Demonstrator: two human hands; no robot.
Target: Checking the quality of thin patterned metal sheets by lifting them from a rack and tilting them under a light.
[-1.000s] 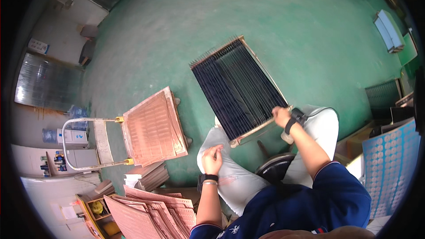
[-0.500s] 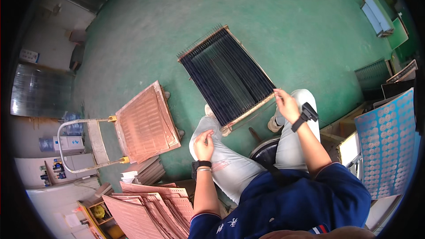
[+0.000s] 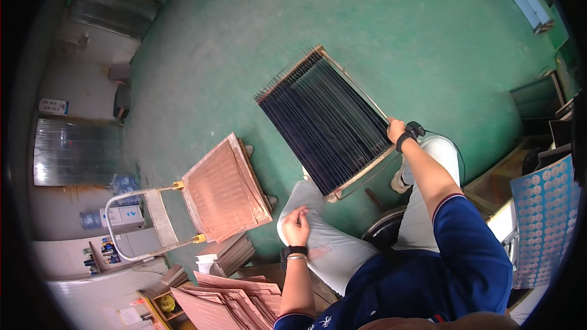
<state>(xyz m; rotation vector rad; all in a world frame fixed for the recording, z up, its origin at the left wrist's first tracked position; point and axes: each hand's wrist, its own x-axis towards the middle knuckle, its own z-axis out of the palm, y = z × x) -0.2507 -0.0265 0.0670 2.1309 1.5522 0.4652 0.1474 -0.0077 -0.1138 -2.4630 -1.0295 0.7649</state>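
Observation:
Ahead of my knees on the floor stands a slotted rack [image 3: 369,170] with a pale wood-coloured frame. It is packed with a row of thin dark panels [image 3: 324,125], with upright wire pins showing along the far end. My right hand [image 3: 396,129] is closed at the rack's near right corner, around the end of its side rail; its fingertips are partly hidden. Over my left thigh, apart from the rack, is my left hand [image 3: 296,226]. Its fingers are curled in, and whether anything small is in them cannot be made out.
A trolley [image 3: 160,214] with a tubular handle carries copper-coloured perforated sheets [image 3: 221,192] at left. More such sheets [image 3: 223,305] lean by my left arm. A blue panel with round discs [image 3: 544,220] stands at right. A light-blue folded object [image 3: 529,1] lies far right.
My right hand has gone from touching the rack's corner to closing around it. The dark panels now lean left, leaving a gap beside the right rail. The whole view has shifted slightly.

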